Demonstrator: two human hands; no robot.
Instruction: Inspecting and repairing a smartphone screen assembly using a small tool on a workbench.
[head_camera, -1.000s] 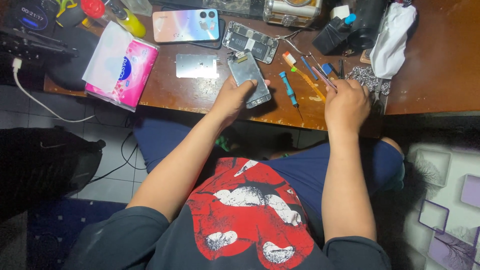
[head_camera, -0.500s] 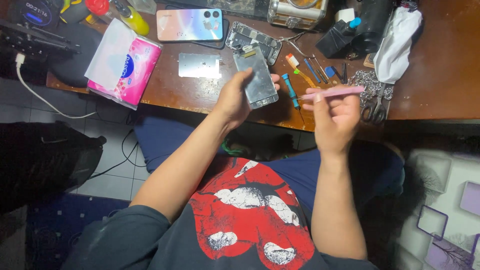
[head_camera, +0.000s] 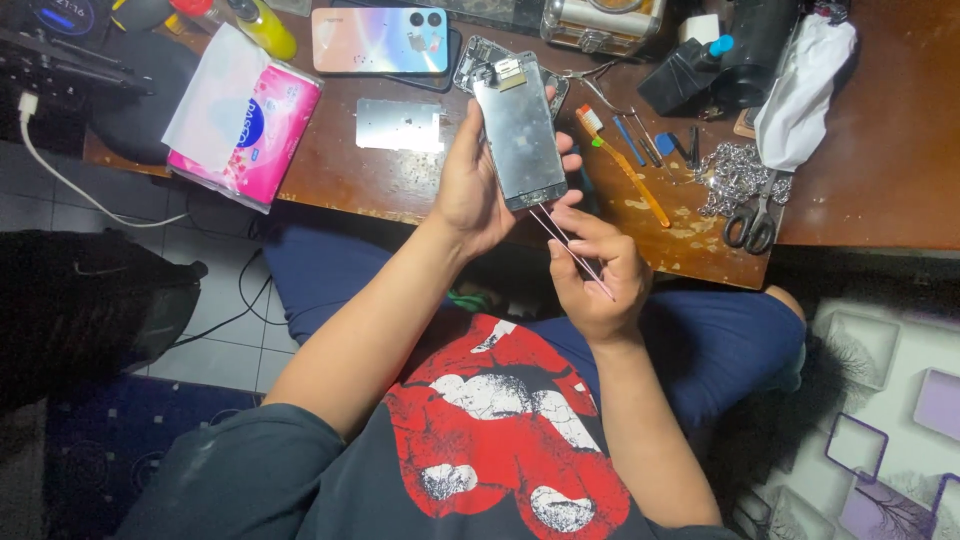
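At the far left of the wooden surface (head_camera: 850, 215) we see a pink tissue pack (head_camera: 248, 130), then a flat silver plate (head_camera: 398, 125) and, above it, a phone lying back-up with an iridescent cover (head_camera: 380, 40). Our left hand (head_camera: 475, 185) is wrapped around a phone screen panel (head_camera: 520, 130), holding it raised above the surface edge. Just below it, our right hand (head_camera: 595, 275) pinches thin tweezers (head_camera: 572, 250), their tip touching the panel's lower end. Further right lie an orange toothbrush (head_camera: 625, 165), a metal chain (head_camera: 735, 175) and scissors (head_camera: 755, 220).
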